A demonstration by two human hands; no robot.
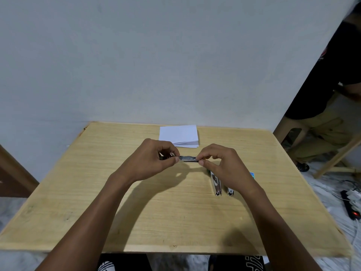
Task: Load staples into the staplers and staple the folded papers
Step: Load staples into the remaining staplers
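1. Nearest us, the front edge of the surface [156, 222] runs straight across the view. It is pale wood with a fine grain, and both bare forearms cross it.
2. Between the forearms lies a broad stretch of bare wood, with more to the left of the left arm.
3. Under the right wrist, two slim chrome staplers lie flat and nearly parallel, close together. The left chrome stapler [215, 184] shows most of its length, while the right chrome stapler [230, 191] shows only its near tip.
4. A blue box corner [252, 175] peeks out just beyond the right wrist.
5. Above the middle of the surface, the left hand [148, 161] and right hand [220, 163] meet on the held stapler [188, 158], a narrow metallic bar lying crosswise.
6. The left grip is curled round its dark end, and the right grip pinches the other end between thumb and forefinger. The bar appears to be its open staple channel, though it is too small for us to be sure.
7. Beyond the hands, the folded papers [178, 135] lie in a white rectangular stack, their fanned edges toward us, just short of the far edge.
8. The far edge meets a plain grey wall [156, 65].
9. Right of the surface, a seated person [320, 106] is well apart from it, and a black power strip [349, 207] lies on the floor.
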